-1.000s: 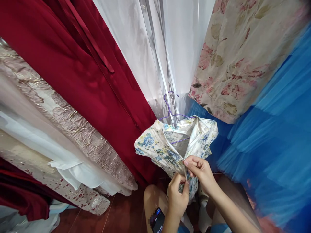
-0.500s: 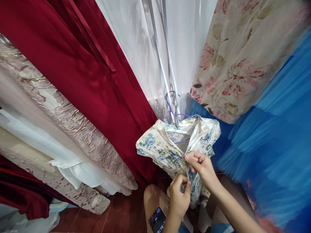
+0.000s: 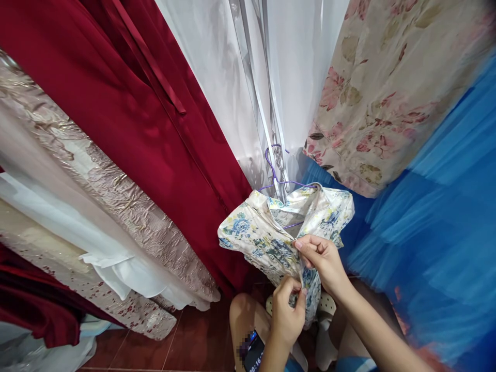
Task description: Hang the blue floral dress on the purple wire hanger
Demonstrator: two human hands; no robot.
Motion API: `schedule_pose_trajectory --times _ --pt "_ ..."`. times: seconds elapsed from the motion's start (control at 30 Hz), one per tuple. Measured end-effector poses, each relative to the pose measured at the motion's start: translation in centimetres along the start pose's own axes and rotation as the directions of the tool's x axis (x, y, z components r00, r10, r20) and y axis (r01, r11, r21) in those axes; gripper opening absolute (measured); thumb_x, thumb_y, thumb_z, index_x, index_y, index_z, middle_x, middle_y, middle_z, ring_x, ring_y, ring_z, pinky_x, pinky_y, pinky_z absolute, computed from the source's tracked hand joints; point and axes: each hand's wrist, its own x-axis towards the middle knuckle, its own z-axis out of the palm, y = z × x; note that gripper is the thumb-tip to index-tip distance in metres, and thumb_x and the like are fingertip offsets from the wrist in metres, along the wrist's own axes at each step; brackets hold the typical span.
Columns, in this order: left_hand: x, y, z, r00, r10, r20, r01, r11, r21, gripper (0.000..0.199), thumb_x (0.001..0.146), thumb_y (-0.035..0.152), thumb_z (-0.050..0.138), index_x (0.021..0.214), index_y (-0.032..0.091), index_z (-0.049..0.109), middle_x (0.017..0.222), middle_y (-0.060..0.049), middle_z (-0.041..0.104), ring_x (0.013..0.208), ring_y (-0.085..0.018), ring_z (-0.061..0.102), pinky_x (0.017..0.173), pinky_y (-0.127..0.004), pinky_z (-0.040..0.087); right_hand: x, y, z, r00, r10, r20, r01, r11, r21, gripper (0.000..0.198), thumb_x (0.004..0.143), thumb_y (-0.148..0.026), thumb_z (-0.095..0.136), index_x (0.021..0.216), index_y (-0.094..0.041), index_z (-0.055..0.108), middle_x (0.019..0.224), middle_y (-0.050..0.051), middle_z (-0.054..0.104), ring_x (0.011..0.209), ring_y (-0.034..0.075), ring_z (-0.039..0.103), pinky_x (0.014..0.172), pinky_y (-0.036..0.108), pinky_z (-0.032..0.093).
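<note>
A short-sleeved dress or blouse (image 3: 267, 248), cream with blue and yellow flowers, hangs from a purple wire hanger (image 3: 271, 165). Its front opening shows a V at the neck. My right hand (image 3: 320, 258) pinches the edge of the opening at the bottom of the V, thumb against fingers. Lower down, my left hand (image 3: 287, 307) pinches the same opening's edge. Any zipper pull or button under the fingertips is too small or hidden to make out. Pale straps (image 3: 267, 119) run down to the hanger from above.
A red gown (image 3: 155, 134), a white cloth (image 3: 209, 51), a pink-flowered fabric (image 3: 368, 113) and a blue tulle skirt (image 3: 422, 222) hang around. Several pale garments (image 3: 112, 181) hang at left. A phone (image 3: 253, 351) rests on my leg above the tiled floor (image 3: 194, 336).
Both hands keep their pinch on the garment's front opening. The right hand seems slightly higher; otherwise the view shifts only a little.
</note>
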Motion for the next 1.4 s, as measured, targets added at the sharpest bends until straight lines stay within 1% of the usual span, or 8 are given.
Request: schedule_pose_trajectory --times 0.17,0.33,0.47,0.6,0.8,0.93,1.13,1.4 --pt "0.3 0.2 -0.3 1.0 0.0 0.011 -0.001 0.999 0.049 0.014 0.091 0.018 0.053 0.077 0.018 0.05 0.076 -0.002 0.057 0.073 -0.015 0.056 0.069 -0.024 0.04 0.4 -0.5 0.1 1.0 -0.008 0.002 0.008 1.0 -0.01 0.026 0.085 -0.041 0.07 0.077 -0.016 0.067 0.044 -0.006 0.048 0.042 0.008 0.034 0.047 0.025 0.022" --pt "0.5 0.4 -0.5 0.999 0.007 0.036 -0.01 0.996 0.084 0.013 0.088 0.016 0.054 0.077 0.019 0.05 0.076 -0.001 0.058 0.073 -0.015 0.056 0.068 -0.024 0.04 0.8 -1.2 0.3 1.0 -0.012 0.007 0.012 1.0 -0.013 0.027 0.084 -0.041 0.071 0.075 -0.016 0.067 0.042 -0.006 0.049 0.04 0.009 0.034 0.046 0.025 0.021" --pt "0.4 0.6 -0.6 0.999 -0.003 0.045 0.0 0.997 0.082 0.012 0.089 0.017 0.054 0.078 0.019 0.05 0.078 -0.002 0.059 0.076 -0.016 0.057 0.069 -0.024 0.04 1.2 -1.7 0.3 1.0 -0.024 0.008 0.025 0.999 -0.02 0.026 0.083 -0.04 0.071 0.075 -0.015 0.068 0.042 -0.006 0.049 0.04 0.008 0.035 0.045 0.024 0.021" --pt "0.1 0.7 -0.6 0.999 -0.008 0.041 0.004 0.997 0.082 0.01 0.089 0.015 0.054 0.079 0.019 0.051 0.079 -0.001 0.059 0.076 -0.015 0.057 0.07 -0.024 0.04 1.6 -2.3 0.3 0.998 -0.054 0.015 0.055 0.998 -0.04 0.025 0.084 -0.039 0.071 0.076 -0.015 0.068 0.042 -0.006 0.05 0.04 0.008 0.037 0.045 0.023 0.023" --pt "0.0 1.0 -0.6 0.999 0.009 0.045 -0.013 0.996 0.091 0.01 0.088 0.014 0.054 0.079 0.019 0.052 0.079 -0.002 0.059 0.076 -0.015 0.058 0.069 -0.024 0.041 1.9 -3.1 0.5 0.997 -0.081 0.004 0.081 0.994 -0.069 0.028 0.083 -0.042 0.07 0.072 -0.016 0.066 0.042 -0.005 0.05 0.04 0.009 0.036 0.044 0.024 0.023" --pt "-0.1 1.1 -0.5 0.998 0.017 0.06 -0.023 0.994 0.104 0.012 0.087 0.012 0.054 0.077 0.019 0.05 0.079 -0.002 0.059 0.075 -0.015 0.057 0.069 -0.024 0.04 2.1 -3.7 0.6 0.996 -0.085 -0.001 0.084 0.995 -0.062 0.028 0.081 -0.042 0.071 0.074 -0.015 0.068 0.042 -0.005 0.05 0.039 0.008 0.035 0.043 0.024 0.023" --pt "-0.5 0.9 -0.2 0.999 0.018 0.047 -0.023 0.995 0.101 0.013 0.087 0.013 0.053 0.077 0.019 0.049 0.078 -0.002 0.058 0.074 -0.015 0.056 0.068 -0.025 0.04 2.5 -4.4 0.7 0.995 -0.104 -0.013 0.103 0.992 -0.079 0.028 0.079 -0.042 0.072 0.073 -0.015 0.068 0.042 -0.005 0.049 0.039 0.009 0.037 0.042 0.025 0.025" --pt "-0.6 0.8 -0.2 0.998 0.014 0.056 -0.02 0.994 0.106 0.013 0.087 0.012 0.052 0.077 0.019 0.048 0.078 -0.002 0.058 0.075 -0.016 0.056 0.068 -0.025 0.04 3.2 -4.7 0.9 0.991 -0.132 0.012 0.133 0.99 -0.053 0.025 0.08 -0.039 0.072 0.073 -0.015 0.067 0.043 -0.005 0.049 0.04 0.009 0.038 0.044 0.025 0.025"
